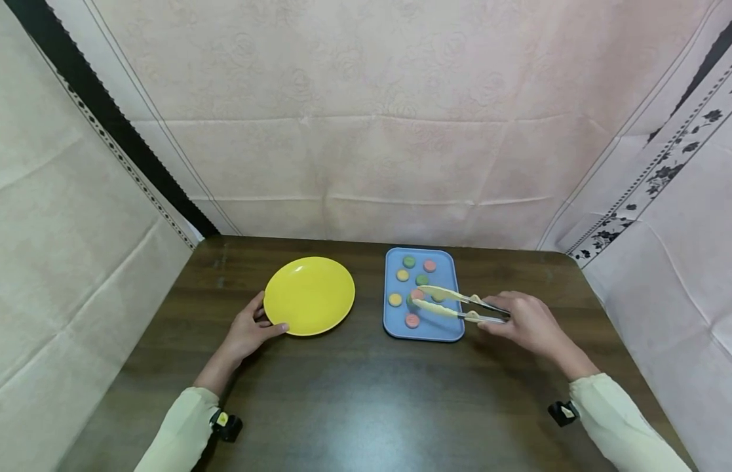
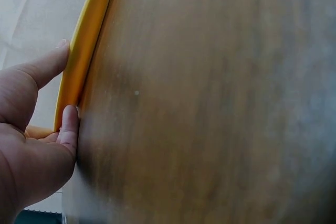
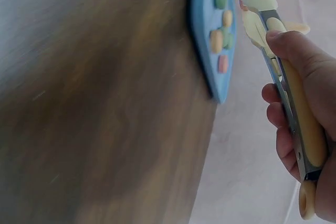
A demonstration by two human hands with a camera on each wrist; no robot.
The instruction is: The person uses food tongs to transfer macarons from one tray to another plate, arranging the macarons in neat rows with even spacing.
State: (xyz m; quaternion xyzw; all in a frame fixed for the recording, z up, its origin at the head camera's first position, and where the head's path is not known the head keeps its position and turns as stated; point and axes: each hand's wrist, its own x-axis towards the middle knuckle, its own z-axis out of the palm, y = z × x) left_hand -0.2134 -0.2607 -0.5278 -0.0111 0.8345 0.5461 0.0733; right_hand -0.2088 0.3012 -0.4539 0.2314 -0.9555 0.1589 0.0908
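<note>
My left hand (image 1: 246, 333) grips the left rim of a round yellow plate (image 1: 309, 292), thumb on top and fingers at the edge and underside. In the left wrist view the plate (image 2: 84, 51) appears edge-on, low over the table. My right hand (image 3: 315, 77) holds metal tongs with cream tips and grips (image 3: 304, 108). In the head view, the tongs (image 1: 442, 309) reach over a blue tray (image 1: 395, 329) bearing several small macaron-like discs in pink, green and yellow. A pink disc (image 1: 417, 294) shows between the tong tips; whether it is pinched I cannot tell.
Plate and tray stand side by side toward the back of a dark wooden table (image 1: 342, 406), with a gap between them. Pale cloth (image 1: 354, 164) hangs behind the table and along both sides. Each wrist bears a small black camera (image 1: 226, 426).
</note>
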